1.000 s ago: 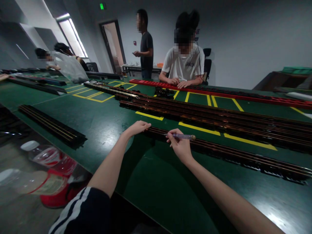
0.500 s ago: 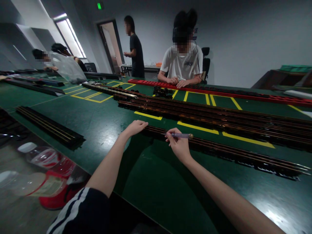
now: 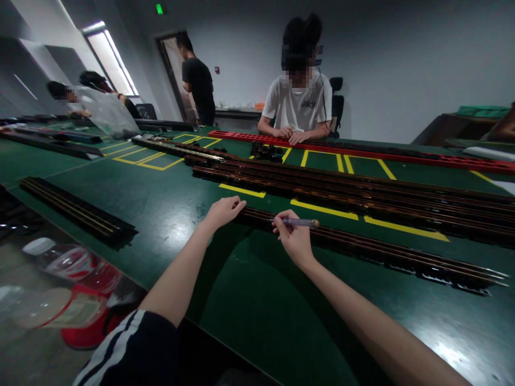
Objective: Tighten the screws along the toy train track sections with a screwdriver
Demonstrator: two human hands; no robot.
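A long dark rail [image 3: 374, 251] with copper-coloured strips lies slantwise on the green table before me. My left hand [image 3: 226, 210] is closed on its left end, thumb and fingers pinching it. In my right hand [image 3: 293, 236] is a slim screwdriver [image 3: 300, 222] with a clear purplish handle and a brownish end, held much like a pen. Its thin tip points left, close to the rail; whether it touches cannot be made out. The fingertips of my left hand are partly hidden behind the hand.
Behind the rail lies a stack of similar rails [image 3: 346, 190]. A shorter dark bundle [image 3: 76, 209] sits at left, above bottles [image 3: 72, 262] beyond the table edge. Across the table, a co-worker [image 3: 300, 96] bends over a red rack [image 3: 402, 152]. Another person [image 3: 198, 80] stands near the door.
My left hand's fingers have shifted slightly at the rail end. My right hand keeps its hold on the screwdriver, almost still. The standing person in the background has moved left, toward the door.
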